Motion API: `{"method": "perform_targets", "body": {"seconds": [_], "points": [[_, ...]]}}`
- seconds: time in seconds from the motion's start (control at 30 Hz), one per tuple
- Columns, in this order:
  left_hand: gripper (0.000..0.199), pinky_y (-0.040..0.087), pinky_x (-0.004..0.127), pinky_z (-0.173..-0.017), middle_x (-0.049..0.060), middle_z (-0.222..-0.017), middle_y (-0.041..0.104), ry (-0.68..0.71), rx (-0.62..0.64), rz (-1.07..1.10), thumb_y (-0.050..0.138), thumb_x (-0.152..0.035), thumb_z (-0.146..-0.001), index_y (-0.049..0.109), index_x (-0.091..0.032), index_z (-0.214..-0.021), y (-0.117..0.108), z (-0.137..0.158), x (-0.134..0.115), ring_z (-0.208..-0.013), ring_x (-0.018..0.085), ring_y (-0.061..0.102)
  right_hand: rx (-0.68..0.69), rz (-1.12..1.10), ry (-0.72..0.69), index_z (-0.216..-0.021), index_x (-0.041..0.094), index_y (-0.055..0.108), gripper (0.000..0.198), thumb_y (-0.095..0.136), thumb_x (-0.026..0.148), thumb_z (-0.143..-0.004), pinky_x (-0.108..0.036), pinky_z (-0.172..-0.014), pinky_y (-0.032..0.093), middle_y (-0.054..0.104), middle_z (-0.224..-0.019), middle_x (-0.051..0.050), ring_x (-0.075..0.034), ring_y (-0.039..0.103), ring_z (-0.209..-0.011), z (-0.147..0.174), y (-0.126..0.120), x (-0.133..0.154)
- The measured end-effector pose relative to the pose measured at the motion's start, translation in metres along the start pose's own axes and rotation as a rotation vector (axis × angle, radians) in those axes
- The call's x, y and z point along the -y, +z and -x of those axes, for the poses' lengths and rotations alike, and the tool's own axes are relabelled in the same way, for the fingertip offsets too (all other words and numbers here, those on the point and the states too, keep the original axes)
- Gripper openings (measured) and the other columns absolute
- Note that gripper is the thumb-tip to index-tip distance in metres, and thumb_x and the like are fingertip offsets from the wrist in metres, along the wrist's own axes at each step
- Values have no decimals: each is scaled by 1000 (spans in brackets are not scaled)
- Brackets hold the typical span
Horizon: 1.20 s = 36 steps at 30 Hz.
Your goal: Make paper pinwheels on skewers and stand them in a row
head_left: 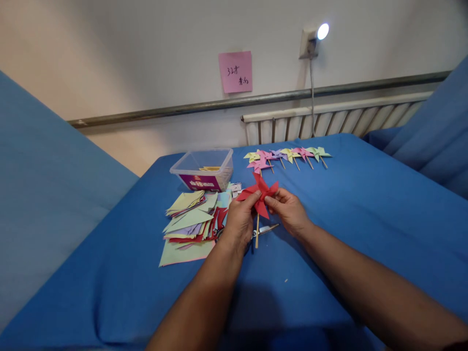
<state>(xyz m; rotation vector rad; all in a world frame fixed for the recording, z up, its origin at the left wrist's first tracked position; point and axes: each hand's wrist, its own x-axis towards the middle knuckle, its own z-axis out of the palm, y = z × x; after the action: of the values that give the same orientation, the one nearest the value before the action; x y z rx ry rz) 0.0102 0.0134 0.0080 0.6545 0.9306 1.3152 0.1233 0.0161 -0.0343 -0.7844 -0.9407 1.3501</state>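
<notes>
A red paper pinwheel (262, 189) on a thin wooden stick (257, 233) is held up over the table between both hands. My left hand (239, 214) grips it from the left, its thumb pressed near the centre. From the right, my right hand (289, 209) pinches a blade between thumb and fingers. The stick hangs down below the pinwheel. Behind it on the cloth lie scissors (268, 228), their handles partly hidden by my left hand. A pile of coloured paper pieces (190, 222) lies left of my left hand.
A clear plastic box (202, 168) holding sticks stands at the back left of the blue-covered table (365, 204). Several finished pinwheels (290, 154) lie in a row along the back. A pink note (236, 72) is on the wall, above a pipe and radiator (340, 117).
</notes>
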Motion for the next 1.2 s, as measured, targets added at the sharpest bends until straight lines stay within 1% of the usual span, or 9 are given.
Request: {"method": "perform_targets", "body": {"seconds": [0.13, 0.27, 0.37, 0.5, 0.6, 0.8, 1.0, 1.1, 1.2], "points": [[24, 48, 26, -64, 3, -68, 68, 1, 24, 2, 80, -26, -58, 69, -11, -73, 0, 0, 1, -60, 13, 61, -17, -77, 18, -73, 19, 62, 24, 78, 35, -66, -21, -50, 36, 56, -57, 6, -7, 46, -50, 0, -1, 2], [23, 47, 24, -64, 3, -71, 69, -11, -27, 39, 80, -21, -58, 69, -12, -76, 0, 0, -1, -63, 12, 61, 2, -195, 54, -86, 20, 67, 26, 77, 35, -68, -21, -51, 37, 62, -70, 3, -6, 47, -53, -1, -3, 10], [23, 47, 24, -65, 3, -73, 70, -54, -13, 49, 79, -19, -58, 70, -12, -78, 0, 0, -1, -65, 13, 62, 18, -232, 61, -94, 21, 68, 30, 77, 33, -68, -20, -52, 39, 61, -71, 4, -6, 48, -54, -2, -5, 14], [24, 48, 24, -66, 4, -73, 70, -77, 30, 33, 79, -20, -59, 70, -12, -80, 0, 1, 0, -65, 13, 62, 14, -242, 48, -84, 20, 68, 22, 78, 31, -68, -19, -51, 38, 57, -65, 5, -6, 46, -53, -2, -5, 12], [25, 48, 25, -68, 4, -76, 71, -64, 25, 30, 79, -20, -59, 71, -12, -82, 0, 1, 1, -66, 13, 63, -9, -239, 47, -79, 19, 67, 20, 77, 32, -68, -19, -51, 37, 57, -66, 5, -5, 45, -53, -2, -4, 10], [24, 47, 25, -68, 4, -77, 71, -40, 19, 52, 78, -18, -60, 70, -12, -82, 0, -1, 0, -67, 13, 63, -41, -305, 116, -86, 18, 70, 25, 77, 34, -68, -19, -51, 40, 61, -72, 3, -5, 46, -54, -2, -4, 14], [23, 47, 24, -65, 3, -73, 70, -55, 23, 44, 79, -18, -60, 69, -12, -80, 0, 0, 2, -64, 12, 62, -71, -365, 142, -75, 17, 68, 21, 81, 30, -64, -16, -48, 39, 59, -66, 4, -4, 46, -52, -3, -3, 15], [24, 47, 24, -67, 3, -76, 71, -46, 40, 42, 79, -18, -60, 69, -12, -81, 0, 0, 2, -66, 12, 62, -88, -377, 146, -77, 17, 69, 22, 81, 29, -64, -15, -47, 39, 57, -64, 4, -4, 45, -51, -4, -4, 14], [25, 47, 24, -67, 4, -76, 71, -41, 28, 52, 79, -18, -60, 69, -12, -81, -1, -1, 2, -67, 12, 63, -77, -378, 163, -81, 17, 70, 24, 79, 33, -67, -15, -47, 39, 56, -63, 4, -4, 46, -52, -4, -5, 14]]}}
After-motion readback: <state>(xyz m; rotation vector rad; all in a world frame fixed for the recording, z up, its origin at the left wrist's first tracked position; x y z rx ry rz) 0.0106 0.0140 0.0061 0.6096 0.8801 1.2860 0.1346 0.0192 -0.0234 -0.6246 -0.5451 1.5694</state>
